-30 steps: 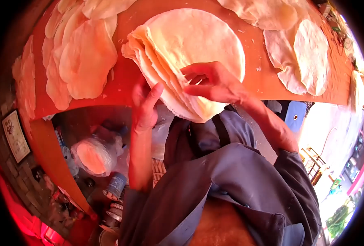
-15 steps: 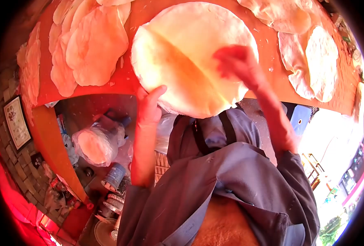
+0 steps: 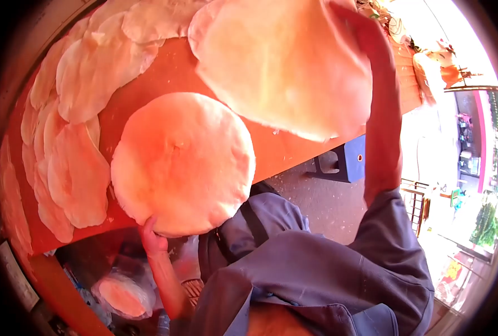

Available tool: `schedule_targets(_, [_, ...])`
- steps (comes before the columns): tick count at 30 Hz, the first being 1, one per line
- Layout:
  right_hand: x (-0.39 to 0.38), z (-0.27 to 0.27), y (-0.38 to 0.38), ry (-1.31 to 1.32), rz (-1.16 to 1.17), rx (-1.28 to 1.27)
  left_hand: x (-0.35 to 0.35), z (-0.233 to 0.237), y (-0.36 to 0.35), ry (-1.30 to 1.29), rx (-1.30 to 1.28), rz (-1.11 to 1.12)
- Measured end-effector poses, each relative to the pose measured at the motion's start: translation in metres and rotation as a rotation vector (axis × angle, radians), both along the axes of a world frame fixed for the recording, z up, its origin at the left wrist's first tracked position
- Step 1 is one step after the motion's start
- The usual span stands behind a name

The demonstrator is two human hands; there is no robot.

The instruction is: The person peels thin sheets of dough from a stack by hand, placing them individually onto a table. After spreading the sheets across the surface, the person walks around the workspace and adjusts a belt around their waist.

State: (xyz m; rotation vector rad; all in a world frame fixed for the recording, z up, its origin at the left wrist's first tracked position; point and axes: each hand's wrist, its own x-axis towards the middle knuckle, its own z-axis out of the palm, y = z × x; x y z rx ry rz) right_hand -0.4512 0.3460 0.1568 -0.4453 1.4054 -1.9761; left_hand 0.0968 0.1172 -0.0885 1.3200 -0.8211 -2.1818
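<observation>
An orange-red surface (image 3: 170,67) stands before the person, its near edge slanting from the left corner up toward the right. Thin pale flatbreads (image 3: 100,70) overlap along its left side and across the upper left. Below the near edge, on the left, a clear plastic bag (image 3: 125,297) holds something round and pale. On the right a blue stool (image 3: 351,159) stands against the near edge, above a grey, speckled floor (image 3: 330,204); beyond the right end, glaring daylight falls on greenery (image 3: 486,224).

A round flatbread (image 3: 184,157) lies across the near edge, its lower part jutting past it above the person's lap. The left hand (image 3: 154,239) reaches up to its lower rim and grips there, thumb on top, the other fingers hidden.

The right arm stretches upward, elbow nearly straight, over the surface's right part. The right hand (image 3: 352,15), dark with shadow, grasps the upper right rim of a large flatbread (image 3: 282,61); its fingertips are hard to make out. That sheet spreads above the surface, its lower rim by the near edge.
</observation>
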Motion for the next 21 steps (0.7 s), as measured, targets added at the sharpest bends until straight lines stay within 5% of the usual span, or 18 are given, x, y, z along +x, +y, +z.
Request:
schedule_targets(2, [-0.031, 0.016, -0.011, 0.235, -0.298, -0.038, 0.006, -0.009, -0.004, 0.006, 0.033, 0.001])
schedule_targets(4, [-0.136, 0.001, -0.014, 0.427, -0.229, -0.051, 0.012, -0.019, -0.006, 0.023, 0.039, -0.009])
schedule_targets(9, [-0.181, 0.027, 0.036, 0.260, -0.478, 0.070, 0.018, -0.027, -0.008, -0.044, 0.063, 0.001])
schedule_targets(12, [-0.212, -0.023, 0.087, 0.164, -0.735, 0.177, 0.009, -0.013, -0.003, -0.054, 0.053, 0.008])
schedule_targets(13, [-0.325, -0.111, 0.146, 0.137, -0.776, 0.385, 0.006, -0.009, -0.002, -0.049, 0.049, -0.001])
schedule_targets(14, [-0.262, -0.117, 0.132, 0.050, -0.769, 0.170, 0.005, -0.007, -0.002, -0.048, 0.044, -0.011])
schedule_targets(19, [-0.179, -0.211, 0.155, -0.413, -0.672, 0.537, 0.005, 0.005, 0.001, -0.066, -0.027, -0.059])
schedule_targets(21, [-0.109, -0.195, 0.122, -0.225, -0.673, 0.540, 0.004, 0.019, 0.004, -0.045, -0.056, -0.078])
